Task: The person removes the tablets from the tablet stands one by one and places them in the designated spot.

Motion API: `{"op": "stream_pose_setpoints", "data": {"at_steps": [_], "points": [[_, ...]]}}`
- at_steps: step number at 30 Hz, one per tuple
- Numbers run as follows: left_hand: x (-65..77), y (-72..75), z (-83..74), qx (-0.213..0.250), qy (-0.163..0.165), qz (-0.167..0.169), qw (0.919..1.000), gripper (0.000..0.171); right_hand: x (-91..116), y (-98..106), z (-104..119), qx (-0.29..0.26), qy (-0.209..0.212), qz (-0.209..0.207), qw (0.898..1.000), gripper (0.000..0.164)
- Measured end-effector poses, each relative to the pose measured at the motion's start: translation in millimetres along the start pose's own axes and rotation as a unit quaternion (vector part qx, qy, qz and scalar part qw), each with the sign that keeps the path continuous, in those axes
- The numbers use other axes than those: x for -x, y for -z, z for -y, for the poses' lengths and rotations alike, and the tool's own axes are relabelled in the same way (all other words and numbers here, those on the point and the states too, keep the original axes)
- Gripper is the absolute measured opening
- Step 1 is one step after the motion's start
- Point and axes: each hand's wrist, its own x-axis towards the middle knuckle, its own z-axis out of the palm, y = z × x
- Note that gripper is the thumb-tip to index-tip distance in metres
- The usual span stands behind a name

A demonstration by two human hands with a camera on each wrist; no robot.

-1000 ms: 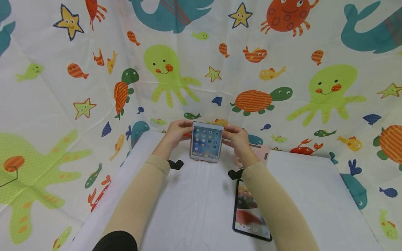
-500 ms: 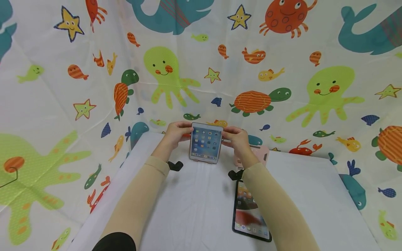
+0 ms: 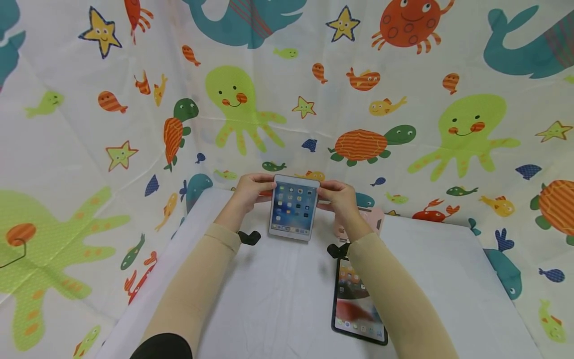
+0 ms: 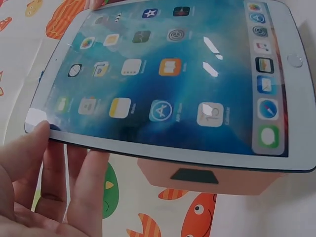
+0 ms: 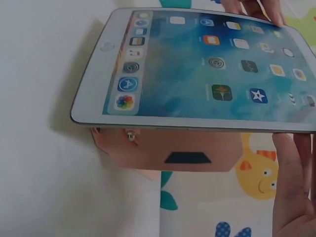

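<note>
A white tablet with a lit screen of app icons is held by both hands near the back of the table. My left hand pinches its upper left edge, the thumb on the front rim and the fingers behind. On the opposite edge, my right hand grips it the same way. Behind the tablet stands a pink stand with a dark slot, mostly covered by it. In the right wrist view, a gap shows between the tablet's lower end and the stand.
A second pink stand sits beyond the right wrist. A black-framed tablet lies face up on the white table, partly under the right forearm. A sea-animal print curtain hangs behind and at the sides.
The white tablet's lower edge has come forward and down in the head view. The stand's front lips, seen beneath it before, are now hidden. Both hands keep their hold.
</note>
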Motion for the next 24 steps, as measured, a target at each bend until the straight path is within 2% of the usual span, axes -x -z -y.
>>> {"op": "stream_pose_setpoints", "data": {"at_steps": [11, 24], "points": [[7.5, 0.4, 2.7, -0.014, 0.018, 0.006, 0.9997, 0.029, 7, 1, -7, -0.012, -0.031, -0.004, 0.999, 0.024], [17.5, -5.4, 15.6, -0.003, 0.052, 0.009, 0.9986, 0.026, 14, 2, -18, -0.021, -0.082, -0.019, 0.996, 0.024]]}}
